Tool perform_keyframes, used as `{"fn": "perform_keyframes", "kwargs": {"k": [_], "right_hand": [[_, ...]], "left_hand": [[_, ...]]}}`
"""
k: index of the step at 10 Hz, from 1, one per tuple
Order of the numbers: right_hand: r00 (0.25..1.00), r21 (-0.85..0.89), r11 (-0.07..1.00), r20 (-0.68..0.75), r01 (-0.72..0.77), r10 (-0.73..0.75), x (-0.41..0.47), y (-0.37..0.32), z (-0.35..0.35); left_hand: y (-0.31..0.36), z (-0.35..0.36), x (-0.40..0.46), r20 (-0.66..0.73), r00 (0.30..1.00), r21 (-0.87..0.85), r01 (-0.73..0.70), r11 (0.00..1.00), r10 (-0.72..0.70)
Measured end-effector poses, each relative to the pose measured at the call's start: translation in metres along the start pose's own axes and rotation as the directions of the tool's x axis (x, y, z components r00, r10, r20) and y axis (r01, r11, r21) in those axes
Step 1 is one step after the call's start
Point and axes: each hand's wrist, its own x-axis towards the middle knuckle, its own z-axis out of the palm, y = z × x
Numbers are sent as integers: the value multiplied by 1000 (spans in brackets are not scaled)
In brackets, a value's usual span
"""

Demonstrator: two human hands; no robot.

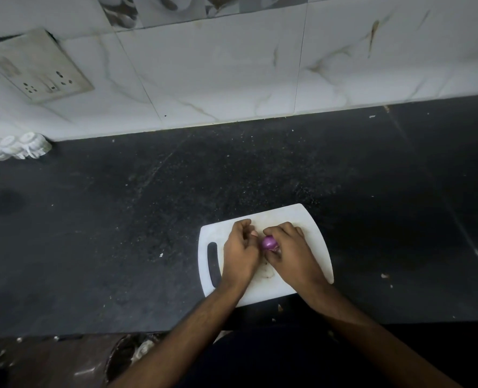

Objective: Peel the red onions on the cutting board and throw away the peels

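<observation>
Onion [269,243] gripped by right hand [291,247] over cutting board [310,219], left hand [240,247] curled beside it, grasp unclear

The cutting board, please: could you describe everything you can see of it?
The cutting board is white, looks plastic, with rounded corners and a dark slot handle at its left end. It lies flat and slightly skewed on the black counter near the front edge. Both hands work over it on a red onion; pale peel scraps lie on its stained middle.
</observation>
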Motion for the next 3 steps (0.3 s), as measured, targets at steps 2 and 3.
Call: {"fn": "perform_keyframes", "kwargs": {"k": [2,3], "right_hand": [[1000,19,1000,-5,-9,9,2,1,8],[996,72,997,-82,-26,32,0,0,8]], "left_hand": [[-8,-5,-2,-26,999,32,-36,999,37],[-5,-2,-4,-63,995,43,-71,997,73]]}}
